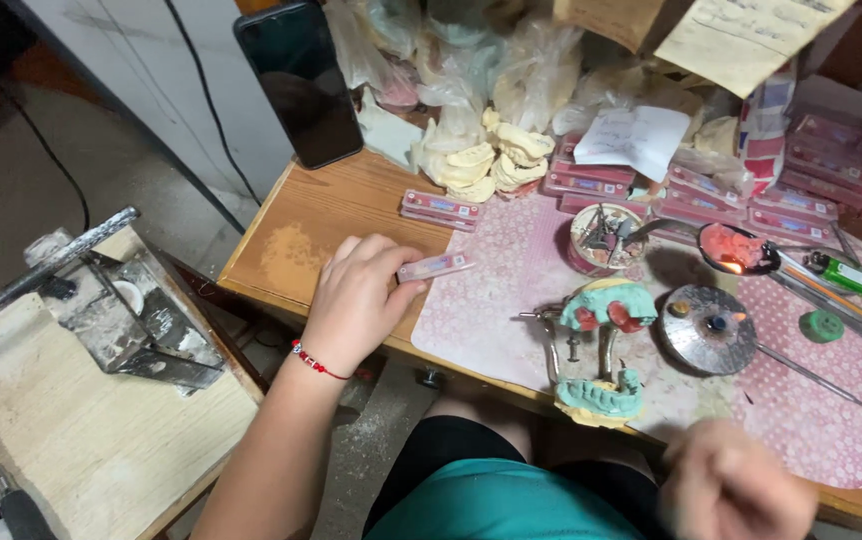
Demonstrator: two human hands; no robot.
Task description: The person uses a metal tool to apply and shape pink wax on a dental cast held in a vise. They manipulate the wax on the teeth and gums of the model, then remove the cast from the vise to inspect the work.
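- Pink and slim, a flat strip card of artificial teeth (pixel 435 266) sits pinched between the thumb and fingers of the left hand (pixel 356 300), which hovers over the wooden bench (pixel 301 235), just left of the hinged dental articulator (pixel 596 350).
- Right hand (pixel 741 490) shows only as a blur at the bottom edge, below and right of the articulator; I cannot tell whether it is open, closed or holding anything.
- Green plaster casts are already mounted on the articulator, an upper one (pixel 611 300) with pink wax on it and a lower one (pixel 601 395) nearer the person, so the mounting stage looks done.
- No teeth can be made out set into the wax at this size; judged from the card only now in hand, the tooth work looks barely started or not started.
- Up and right of the articulator, a spoon (pixel 736 250) holds pink wax with a small glow at its near edge, so wax seems to be kept soft and ready.
- Just right of the articulator lies a round metal lid (pixel 708 328) with small bits on it; just above it stands a small tub of instruments (pixel 603 238).
- Behind the articulator, further pink cards (pixel 441 208) lie unopened beside a heap of cream plaster casts (pixel 486 160), suggesting much stock untouched.
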